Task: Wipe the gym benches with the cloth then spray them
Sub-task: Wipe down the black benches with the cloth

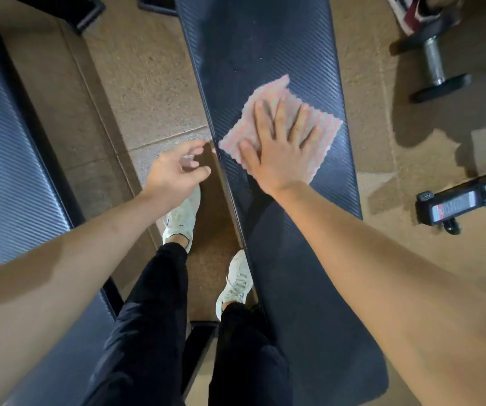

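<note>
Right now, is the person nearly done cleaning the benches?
Not nearly. Nothing looks finished for sure. In hand: the right hand presses the pink cloth flat on the middle bench, mid-wipe, while the left hand hangs empty beside it. Left to do: probably the rest of this bench, the other bench on the left, then spraying; nothing to spray with is in view.

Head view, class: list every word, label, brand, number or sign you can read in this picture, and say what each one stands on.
Nothing here can be read.
Sticker on the black frame foot at the right: print on white and red, too blurred to read.
Dark mark on the white shoe: too small to tell whether it is a logo.
</note>
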